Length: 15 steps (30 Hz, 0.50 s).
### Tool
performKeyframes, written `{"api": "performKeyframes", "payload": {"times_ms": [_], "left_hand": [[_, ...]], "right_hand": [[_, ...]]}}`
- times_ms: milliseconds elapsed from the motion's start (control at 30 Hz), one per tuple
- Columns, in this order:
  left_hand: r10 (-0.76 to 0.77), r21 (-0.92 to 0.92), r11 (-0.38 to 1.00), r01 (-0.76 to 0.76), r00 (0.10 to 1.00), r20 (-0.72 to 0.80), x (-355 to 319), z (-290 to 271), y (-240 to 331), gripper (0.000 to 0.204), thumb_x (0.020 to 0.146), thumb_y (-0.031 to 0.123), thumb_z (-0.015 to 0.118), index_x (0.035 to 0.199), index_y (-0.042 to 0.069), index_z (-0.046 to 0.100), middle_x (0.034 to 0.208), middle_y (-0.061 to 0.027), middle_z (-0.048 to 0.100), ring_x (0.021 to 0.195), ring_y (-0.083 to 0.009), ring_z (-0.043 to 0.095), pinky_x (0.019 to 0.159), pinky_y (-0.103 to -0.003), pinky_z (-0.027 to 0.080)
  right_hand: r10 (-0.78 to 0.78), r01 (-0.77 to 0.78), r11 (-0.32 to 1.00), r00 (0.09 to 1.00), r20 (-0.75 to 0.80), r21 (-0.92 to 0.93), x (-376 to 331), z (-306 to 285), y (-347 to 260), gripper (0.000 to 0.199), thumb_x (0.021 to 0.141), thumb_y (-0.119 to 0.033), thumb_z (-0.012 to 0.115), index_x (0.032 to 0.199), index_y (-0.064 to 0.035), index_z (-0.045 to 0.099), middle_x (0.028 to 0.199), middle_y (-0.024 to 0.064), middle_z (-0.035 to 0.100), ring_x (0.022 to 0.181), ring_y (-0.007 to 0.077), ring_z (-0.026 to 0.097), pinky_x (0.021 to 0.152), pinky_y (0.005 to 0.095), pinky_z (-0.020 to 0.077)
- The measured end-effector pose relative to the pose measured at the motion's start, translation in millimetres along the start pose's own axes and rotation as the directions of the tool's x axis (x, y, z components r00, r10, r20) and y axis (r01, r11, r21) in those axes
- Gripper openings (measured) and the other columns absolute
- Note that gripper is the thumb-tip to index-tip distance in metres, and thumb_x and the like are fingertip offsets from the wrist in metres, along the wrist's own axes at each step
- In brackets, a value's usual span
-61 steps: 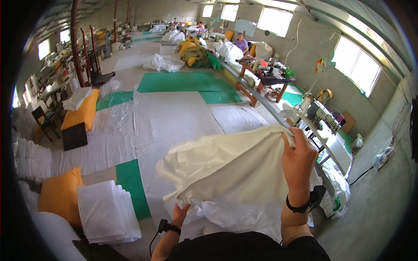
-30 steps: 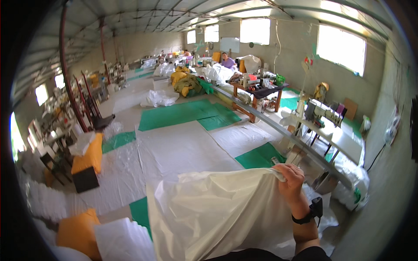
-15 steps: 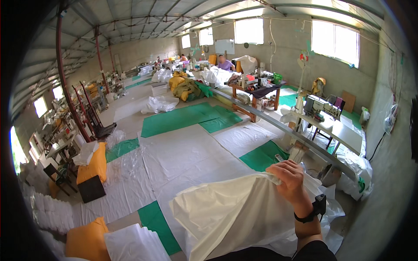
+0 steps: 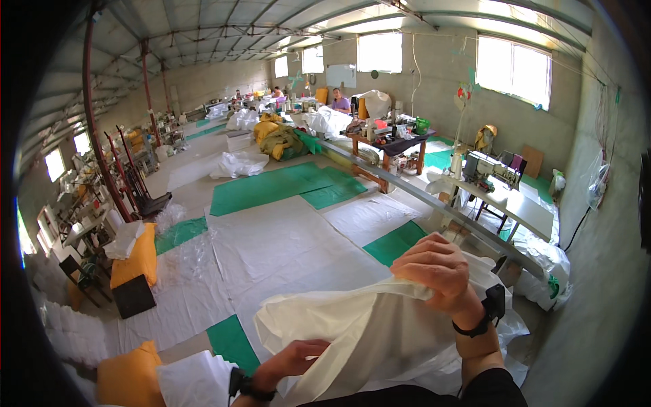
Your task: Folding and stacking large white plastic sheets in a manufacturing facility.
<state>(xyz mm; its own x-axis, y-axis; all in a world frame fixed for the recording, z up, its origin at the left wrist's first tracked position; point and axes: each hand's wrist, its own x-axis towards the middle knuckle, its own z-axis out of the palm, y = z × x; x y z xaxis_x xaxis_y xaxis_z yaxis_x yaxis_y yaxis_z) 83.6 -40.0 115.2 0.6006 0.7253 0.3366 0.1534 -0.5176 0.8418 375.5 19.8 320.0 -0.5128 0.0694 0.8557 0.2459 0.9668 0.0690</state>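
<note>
Sheet edge in right hand, rail beyond

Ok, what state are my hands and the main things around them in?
White cloth: partly lifted, draped in folds
Right hand: closed on the cloth
Left hand: at the cloth's left side, grip unclear
White stack: layered
Near orange sack: bulging
Large green sheet: spread flat

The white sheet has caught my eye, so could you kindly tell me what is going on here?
A person's right hand grips the upper edge of the white sheet. The left hand is at a fold lower down, its grip unclear. The sheet hangs in loose folds, with a white stack and an orange sack off to the left.
</note>
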Motion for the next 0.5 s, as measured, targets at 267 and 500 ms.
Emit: {"api": "performKeyframes", "payload": {"times_ms": [267,500], "left_hand": [[-0.503,0.213,0.856,0.471,0.854,0.133,-66.7,181.8,-257.1,0.035,0.088,0.024,0.06,0.118,0.005,0.059,0.121,-0.0135,0.059,0.113,-0.0243,0.055,0.096,-0.035,0.041],[-0.514,-0.319,0.643,0.696,0.701,0.494,-137.9,92.5,-197.9,0.046,0.087,0.03,0.061,0.125,0.005,0.054,0.126,-0.0143,0.055,0.121,-0.0249,0.049,0.101,-0.035,0.037]], "right_hand": [[0.017,-0.022,0.998,0.997,-0.08,-0.057,8.6,-50.0,-1.9,0.032,0.083,-0.034,0.058,0.079,-0.0022,0.061,0.076,0.0092,0.065,0.066,0.0245,0.06,0.064,0.0401,0.0464],[0.152,-0.152,0.988,0.988,0.002,-0.033,-70.1,-117.4,6.3,0.023,0.077,-0.017,0.055,0.068,-0.0078,0.037,0.066,0.0069,0.045,0.074,0.0238,0.047,0.088,0.0487,0.04]]}}
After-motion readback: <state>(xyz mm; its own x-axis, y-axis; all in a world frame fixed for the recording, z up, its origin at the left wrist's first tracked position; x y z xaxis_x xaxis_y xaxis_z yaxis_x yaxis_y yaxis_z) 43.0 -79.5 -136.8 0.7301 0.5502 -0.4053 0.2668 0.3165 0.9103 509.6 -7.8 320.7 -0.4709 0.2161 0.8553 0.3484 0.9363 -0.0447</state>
